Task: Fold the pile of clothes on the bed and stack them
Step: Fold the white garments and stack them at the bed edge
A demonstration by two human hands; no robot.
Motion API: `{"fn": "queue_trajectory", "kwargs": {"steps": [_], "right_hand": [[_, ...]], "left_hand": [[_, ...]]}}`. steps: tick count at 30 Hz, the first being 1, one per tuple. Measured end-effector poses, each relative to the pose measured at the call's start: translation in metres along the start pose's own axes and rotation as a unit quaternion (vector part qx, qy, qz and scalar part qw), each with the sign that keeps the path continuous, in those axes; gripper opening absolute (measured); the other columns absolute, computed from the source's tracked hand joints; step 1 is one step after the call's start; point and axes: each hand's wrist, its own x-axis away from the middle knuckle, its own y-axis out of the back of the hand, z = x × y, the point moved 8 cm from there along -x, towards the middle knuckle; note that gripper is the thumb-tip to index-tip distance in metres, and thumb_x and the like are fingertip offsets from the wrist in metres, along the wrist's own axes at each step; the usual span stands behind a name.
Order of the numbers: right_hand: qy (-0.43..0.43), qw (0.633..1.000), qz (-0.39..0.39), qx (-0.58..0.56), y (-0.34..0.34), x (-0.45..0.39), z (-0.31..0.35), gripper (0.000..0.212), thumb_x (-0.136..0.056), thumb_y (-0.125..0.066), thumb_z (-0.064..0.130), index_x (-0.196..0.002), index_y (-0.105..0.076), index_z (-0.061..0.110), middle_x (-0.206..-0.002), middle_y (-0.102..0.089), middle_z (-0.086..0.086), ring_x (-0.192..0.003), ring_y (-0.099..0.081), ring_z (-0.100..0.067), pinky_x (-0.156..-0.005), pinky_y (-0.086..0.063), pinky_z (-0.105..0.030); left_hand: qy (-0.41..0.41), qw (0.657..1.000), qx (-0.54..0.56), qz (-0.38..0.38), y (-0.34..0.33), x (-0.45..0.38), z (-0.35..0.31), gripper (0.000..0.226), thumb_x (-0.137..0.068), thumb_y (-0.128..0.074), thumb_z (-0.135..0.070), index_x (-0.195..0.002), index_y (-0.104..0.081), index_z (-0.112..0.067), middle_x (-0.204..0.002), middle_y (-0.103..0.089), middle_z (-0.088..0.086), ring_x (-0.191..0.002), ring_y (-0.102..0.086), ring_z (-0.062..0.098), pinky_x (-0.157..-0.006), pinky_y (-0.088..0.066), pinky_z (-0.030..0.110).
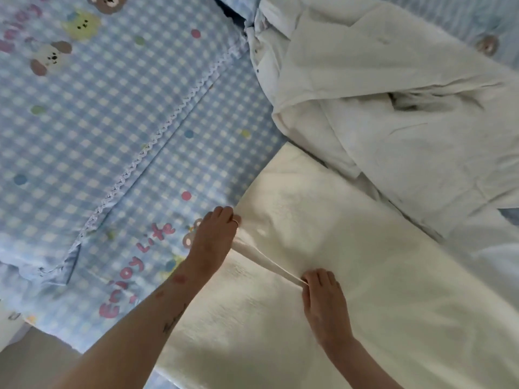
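A cream garment (323, 242) lies spread flat on the bed (140, 122), filling the lower right of the view. Its weave is blurred, so what kind of garment it is cannot be told. A narrow ridge of its cloth is raised between the two hands and drawn taut. The left hand (216, 237) pinches one end of that ridge at the garment's left edge, fingers curled on the cloth. The right hand (323, 299) grips the other end, nearer the garment's middle, fingers likewise closed on the cloth. The hands are apart, with the stretched ridge between them. Judged from this hold, the ridge marks a fold line, and the tension keeps the crease straight before the cloth is turned over.

Beyond the garment, touching its far edge, sits the pile of white clothes (393, 108), crumpled and not yet folded. No finished stack is visible, so the task appears to be at an early stage. The pile overlaps the far edge of the garment and may hinder a fold toward that side. To the garment's left, the blue checked bedcover (84, 122) lies flat, leaving room to fold or stack.
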Motion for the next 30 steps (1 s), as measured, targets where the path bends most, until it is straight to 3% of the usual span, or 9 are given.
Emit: {"fn": "queue_trajectory", "kwargs": {"steps": [2, 6, 9, 12, 14, 17, 21, 25, 30], "right_hand": [[0.019, 0.999, -0.014, -0.037, 0.003, 0.008, 0.005, 0.011, -0.085, -0.048, 0.019, -0.084, -0.059, 0.017, -0.081, -0.055, 0.002, -0.074, -0.055, -0.022, -0.068, -0.039, -0.028], [0.093, 0.994, 0.046, -0.037, -0.003, 0.018, 0.009, 0.03, -0.091, -0.043, 0.038, -0.102, -0.064, 0.02, -0.102, -0.062, 0.004, -0.093, -0.059, -0.02, -0.078, -0.041, -0.027], [0.108, 0.993, 0.035, -0.039, -0.003, 0.007, -0.003, 0.048, -0.095, -0.039, 0.039, -0.136, -0.048, 0.017, -0.144, -0.045, -0.002, -0.133, -0.041, -0.021, -0.106, -0.031, -0.035], [0.196, 0.977, 0.077, 0.028, -0.015, 0.001, -0.014, 0.052, -0.095, -0.037, 0.037, -0.143, -0.039, 0.018, -0.153, -0.031, -0.002, -0.143, -0.024, -0.022, -0.112, -0.021, -0.043], [0.163, 0.982, 0.065, 0.073, -0.007, -0.008, -0.058, 0.05, -0.098, -0.028, 0.038, -0.142, -0.041, 0.017, -0.151, -0.036, -0.003, -0.142, -0.024, -0.022, -0.111, -0.022, -0.045], [-0.028, 0.997, -0.018, 0.062, 0.038, -0.027, -0.148, 0.054, -0.101, -0.017, 0.034, -0.141, -0.041, 0.005, -0.15, -0.037, -0.012, -0.14, -0.03, -0.027, -0.113, -0.022, -0.047], [-0.109, 0.992, -0.055, 0.02, 0.069, -0.06, -0.2, 0.045, -0.098, -0.04, 0.019, -0.14, -0.04, 0.001, -0.145, -0.042, -0.019, -0.136, -0.037, -0.032, -0.112, -0.029, -0.047], [-0.106, 0.994, 0.003, 0.027, 0.069, -0.085, -0.211, 0.03, -0.08, -0.071, 0.013, -0.107, -0.063, 0.004, -0.107, -0.061, -0.016, -0.101, -0.058, -0.038, -0.086, -0.046, -0.047], [-0.119, 0.992, -0.026, 0.04, 0.076, -0.102, -0.221, 0.011, -0.09, -0.061, 0.018, -0.091, -0.064, 0.008, -0.084, -0.062, -0.009, -0.081, -0.06, -0.032, -0.071, -0.044, -0.04]], "left_hand": [[-0.023, 0.998, -0.004, -0.061, 0.016, 0.018, 0.005, 0.038, -0.049, -0.074, 0.012, -0.083, -0.07, -0.002, -0.08, -0.062, 0.012, -0.069, -0.06, 0.03, -0.059, -0.051, 0.033], [-0.025, 0.998, -0.03, -0.047, 0.001, 0.07, 0.013, 0.038, -0.047, -0.08, 0.011, -0.082, -0.072, 0.0, -0.091, -0.066, 0.019, -0.079, -0.063, 0.035, -0.064, -0.055, 0.036], [-0.086, 0.993, 0.03, -0.07, -0.014, 0.085, -0.011, 0.052, -0.075, -0.04, 0.008, -0.122, -0.06, 0.0, -0.133, -0.053, 0.02, -0.123, -0.045, 0.034, -0.099, -0.043, 0.042], [-0.179, 0.984, -0.027, 0.004, -0.039, 0.074, -0.039, 0.055, -0.088, -0.044, -0.009, -0.143, -0.038, -0.012, -0.151, -0.033, 0.01, -0.14, -0.028, 0.03, -0.112, -0.026, 0.044], [-0.145, 0.988, -0.049, 0.017, -0.041, 0.055, -0.034, 0.046, -0.096, -0.037, -0.024, -0.14, -0.042, -0.013, -0.149, -0.035, 0.009, -0.138, -0.033, 0.031, -0.111, -0.027, 0.047], [-0.103, 0.993, 0.047, -0.03, -0.018, 0.033, -0.039, 0.056, -0.1, -0.018, -0.034, -0.121, -0.063, -0.008, -0.137, -0.053, 0.012, -0.129, -0.047, 0.029, -0.109, -0.027, 0.045], [-0.022, 0.981, 0.144, -0.129, 0.023, -0.046, -0.06, 0.037, -0.097, -0.041, -0.032, -0.12, -0.062, -0.012, -0.133, -0.056, 0.011, -0.124, -0.05, 0.029, -0.105, -0.035, 0.04], [-0.016, 1.0, 0.012, 0.015, 0.002, -0.142, -0.071, 0.053, -0.094, -0.051, -0.025, -0.144, -0.037, -0.019, -0.152, -0.026, 0.018, -0.14, -0.025, 0.033, -0.112, -0.021, 0.042], [-0.086, 0.992, -0.092, -0.021, 0.014, -0.194, -0.078, 0.013, -0.083, -0.067, -0.013, -0.096, -0.067, -0.009, -0.093, -0.062, 0.012, -0.089, -0.057, 0.033, -0.077, -0.043, 0.041]]}}
